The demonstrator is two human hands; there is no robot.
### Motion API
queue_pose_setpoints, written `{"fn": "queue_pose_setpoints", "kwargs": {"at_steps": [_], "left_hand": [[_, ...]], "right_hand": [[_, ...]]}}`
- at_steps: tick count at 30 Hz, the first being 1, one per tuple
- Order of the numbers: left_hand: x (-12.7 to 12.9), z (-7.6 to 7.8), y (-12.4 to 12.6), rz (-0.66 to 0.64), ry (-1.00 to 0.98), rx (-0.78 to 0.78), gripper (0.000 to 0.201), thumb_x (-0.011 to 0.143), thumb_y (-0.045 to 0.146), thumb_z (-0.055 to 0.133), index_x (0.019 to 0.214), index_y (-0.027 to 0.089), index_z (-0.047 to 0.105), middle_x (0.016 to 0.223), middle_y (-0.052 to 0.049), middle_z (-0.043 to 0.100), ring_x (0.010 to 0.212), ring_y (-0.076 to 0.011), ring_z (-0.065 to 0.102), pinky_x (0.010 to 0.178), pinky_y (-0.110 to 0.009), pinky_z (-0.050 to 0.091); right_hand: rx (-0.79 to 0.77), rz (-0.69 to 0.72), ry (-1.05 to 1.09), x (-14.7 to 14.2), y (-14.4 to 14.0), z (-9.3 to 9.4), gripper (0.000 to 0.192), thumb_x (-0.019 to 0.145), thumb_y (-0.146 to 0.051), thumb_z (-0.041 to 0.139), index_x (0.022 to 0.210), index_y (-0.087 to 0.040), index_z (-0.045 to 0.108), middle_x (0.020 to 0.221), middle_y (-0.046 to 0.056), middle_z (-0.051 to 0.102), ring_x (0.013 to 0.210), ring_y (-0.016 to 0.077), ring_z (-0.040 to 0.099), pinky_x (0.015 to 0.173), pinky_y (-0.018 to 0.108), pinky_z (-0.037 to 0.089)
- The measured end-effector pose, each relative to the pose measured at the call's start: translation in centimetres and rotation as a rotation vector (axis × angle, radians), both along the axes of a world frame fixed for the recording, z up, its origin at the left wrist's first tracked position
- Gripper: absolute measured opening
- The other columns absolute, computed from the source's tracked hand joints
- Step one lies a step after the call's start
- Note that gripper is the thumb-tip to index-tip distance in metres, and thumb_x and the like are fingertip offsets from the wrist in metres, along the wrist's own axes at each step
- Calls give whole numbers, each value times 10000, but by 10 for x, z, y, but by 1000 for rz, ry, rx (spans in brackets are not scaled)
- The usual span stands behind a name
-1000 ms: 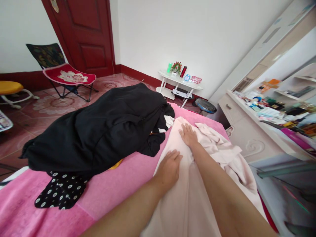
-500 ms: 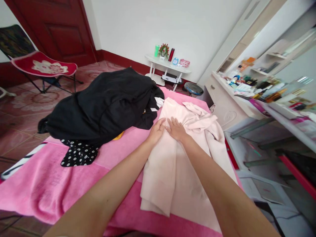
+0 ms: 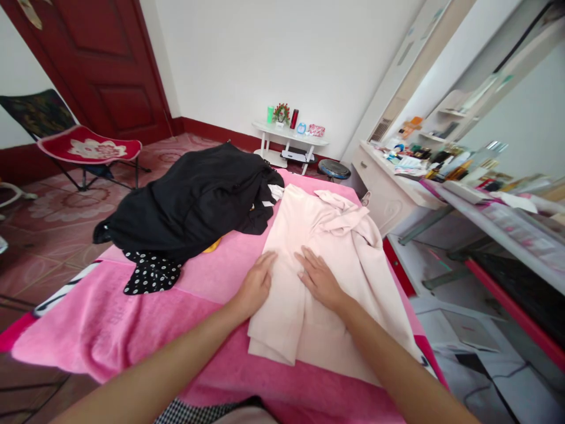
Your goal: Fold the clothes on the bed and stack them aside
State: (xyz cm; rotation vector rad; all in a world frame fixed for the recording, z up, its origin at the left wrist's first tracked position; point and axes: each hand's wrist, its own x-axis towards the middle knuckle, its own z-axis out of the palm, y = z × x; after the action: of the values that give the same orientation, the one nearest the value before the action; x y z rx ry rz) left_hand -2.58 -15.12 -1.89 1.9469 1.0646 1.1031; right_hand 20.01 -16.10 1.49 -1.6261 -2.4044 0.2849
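Note:
A pale pink garment (image 3: 286, 306) lies spread over the pink blanket (image 3: 198, 347), its left part folded inward as a long strip and its far right part bunched up. My left hand (image 3: 256, 284) rests along the strip's left edge, fingers stretched out and nothing gripped. On the cloth to the right, my right hand (image 3: 318, 277) lies flat with its fingers spread. Left of both hands is a heap of black clothing (image 3: 185, 200), with a black cloth with white dots (image 3: 152, 274) poking out beneath it.
A red folding chair (image 3: 90, 144) stands on the tiled floor at left. Against the back wall is a small white table (image 3: 291, 132) holding a green cup, a flower pot and other items. At right, a dresser (image 3: 388, 176) carries many bottles.
Both hands have slid nearer along the garment and moved farther apart, the left to its outer edge. The camera view has tilted up slightly.

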Motion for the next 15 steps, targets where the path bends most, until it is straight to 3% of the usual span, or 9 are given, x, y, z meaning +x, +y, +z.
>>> {"fn": "queue_pose_setpoints", "kwargs": {"at_steps": [3, 7, 11, 15], "left_hand": [[-12, 14, -43, -95, 242, 108, 462, 857, 88, 388, 1296, 179, 501, 1374, -98, 482, 1323, -227, 369, 1110, -458, 310], [-17, 44, -75, -188, 447, 123, 380, 851, 153, 473, 1222, 180, 552, 1278, -105, 547, 1178, -239, 495, 1036, -436, 389], [-8, 69, -79, -260, 512, 75, 287, 783, 214, 596, 1069, 199, 614, 1070, -78, 616, 1005, -238, 552, 903, -392, 453], [7, 77, -60, -286, 602, 28, 110, 811, 270, 570, 857, 214, 653, 839, -54, 644, 826, -222, 595, 742, -330, 461]], "right_hand": [[80, 4, 207, 6, -13, -4, 445, 877, -207, 418, 1312, -246, 503, 1461, 59, 387, 1352, 199, 340, 1117, 449, 265], [139, -7, 427, 8, -17, -8, 435, 768, -89, 463, 1136, -245, 633, 1375, 45, 493, 1250, 180, 474, 1066, 371, 373], [139, -12, 476, 7, -16, -13, 392, 770, -106, 497, 1087, -265, 663, 1350, 41, 513, 1225, 194, 497, 1052, 383, 390], [145, -93, 575, 8, -14, -17, 344, 787, -127, 500, 1057, -255, 672, 1262, 51, 583, 1185, 198, 525, 1049, 401, 387]]}}
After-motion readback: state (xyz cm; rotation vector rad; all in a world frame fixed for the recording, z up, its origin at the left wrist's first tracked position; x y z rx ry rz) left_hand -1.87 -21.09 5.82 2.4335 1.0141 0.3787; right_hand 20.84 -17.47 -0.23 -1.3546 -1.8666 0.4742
